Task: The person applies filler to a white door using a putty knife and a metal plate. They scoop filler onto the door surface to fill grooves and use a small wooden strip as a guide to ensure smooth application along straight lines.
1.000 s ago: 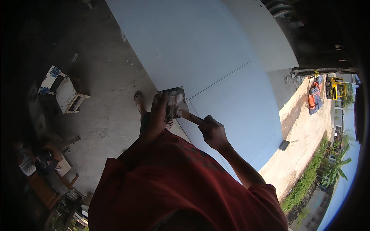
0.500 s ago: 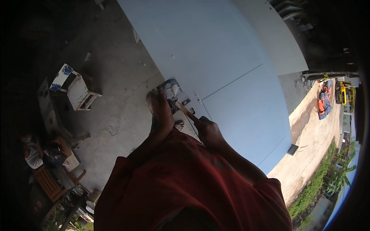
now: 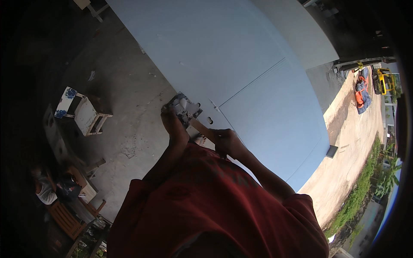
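My left hand [image 3: 172, 125] is closed around the edge of a small, stained flat board [image 3: 196, 112]. A lump of white paste [image 3: 183, 103] sits on the board. My right hand [image 3: 228, 142] grips the pale wooden handle of a putty knife [image 3: 201, 127]. The knife's working end meets the board near the paste; its blade is hard to make out. Both hands are over the near-left edge of a large pale blue panel [image 3: 254, 116]. Thin straight grooves cross the panel, and a slot-shaped hole [image 3: 210, 120] lies just right of the board.
A small worn white chair [image 3: 88, 115] stands on the concrete floor [image 3: 129, 94] at left. Slatted wooden furniture [image 3: 64, 218] is at lower left. A dark square object [image 3: 331, 151] juts from the panel's right edge. Beyond lie a blue and orange tarp [image 3: 363, 94] and a yellow vehicle [image 3: 383, 81].
The view has shifted, and the board looks more tilted. My right hand has drawn slightly nearer my body, with the putty knife still against the board.
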Tool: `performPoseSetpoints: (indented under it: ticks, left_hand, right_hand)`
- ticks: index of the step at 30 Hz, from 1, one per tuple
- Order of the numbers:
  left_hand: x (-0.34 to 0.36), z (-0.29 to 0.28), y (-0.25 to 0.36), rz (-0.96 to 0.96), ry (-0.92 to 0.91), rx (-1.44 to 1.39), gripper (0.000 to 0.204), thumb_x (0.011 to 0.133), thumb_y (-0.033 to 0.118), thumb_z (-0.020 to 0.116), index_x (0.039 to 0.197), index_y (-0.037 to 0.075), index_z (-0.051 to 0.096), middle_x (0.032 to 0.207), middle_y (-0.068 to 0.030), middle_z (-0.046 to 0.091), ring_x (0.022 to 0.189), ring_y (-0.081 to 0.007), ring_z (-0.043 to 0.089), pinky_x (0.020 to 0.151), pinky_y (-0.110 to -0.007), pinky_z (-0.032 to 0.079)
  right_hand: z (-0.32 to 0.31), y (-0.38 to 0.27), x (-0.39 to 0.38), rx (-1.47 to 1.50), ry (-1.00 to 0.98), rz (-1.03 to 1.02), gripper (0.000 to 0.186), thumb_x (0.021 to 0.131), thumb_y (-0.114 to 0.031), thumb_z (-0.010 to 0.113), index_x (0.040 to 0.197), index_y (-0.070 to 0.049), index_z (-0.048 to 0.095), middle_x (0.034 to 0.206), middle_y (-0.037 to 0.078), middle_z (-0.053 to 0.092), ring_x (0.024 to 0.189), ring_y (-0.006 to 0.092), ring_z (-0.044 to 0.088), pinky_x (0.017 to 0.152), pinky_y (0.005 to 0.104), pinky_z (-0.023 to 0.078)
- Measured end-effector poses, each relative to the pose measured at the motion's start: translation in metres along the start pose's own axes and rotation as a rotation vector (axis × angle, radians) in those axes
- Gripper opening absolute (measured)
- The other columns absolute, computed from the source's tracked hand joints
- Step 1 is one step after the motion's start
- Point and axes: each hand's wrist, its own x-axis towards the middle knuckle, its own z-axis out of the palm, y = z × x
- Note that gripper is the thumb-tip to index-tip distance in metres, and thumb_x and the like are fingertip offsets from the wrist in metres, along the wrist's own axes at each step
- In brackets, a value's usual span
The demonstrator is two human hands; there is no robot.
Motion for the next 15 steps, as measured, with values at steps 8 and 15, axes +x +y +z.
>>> performPoseSetpoints:
  ticks: [8, 15]
  left_hand:
    - [0.027, -0.041, 0.017, 0.043, -0.008, -0.035, 0.051, 0.101, 0.037, 0.054, 0.136, 0.002, 0.046, 0.137, -0.0191, 0.050, 0.129, -0.0329, 0.052, 0.102, -0.046, 0.047]
    - [0.022, -0.052, 0.016, -0.096, -0.322, -0.141, 0.050, 0.103, 0.037, 0.051, 0.139, 0.002, 0.048, 0.134, -0.0141, 0.055, 0.126, -0.0275, 0.055, 0.104, -0.043, 0.046]
  right_hand:
    - [-0.015, 0.090, 0.018, -0.742, 0.338, -0.408, 0.046, 0.090, -0.003, 0.059, 0.132, -0.020, 0.067, 0.087, 0.013, 0.061, 0.089, 0.0295, 0.061, 0.078, 0.0410, 0.052]
    - [-0.006, 0.171, 0.058, -0.968, 0.503, -0.660, 0.047, 0.086, 0.001, 0.057, 0.129, -0.014, 0.066, 0.123, 0.020, 0.056, 0.116, 0.0348, 0.056, 0.098, 0.0415, 0.047]
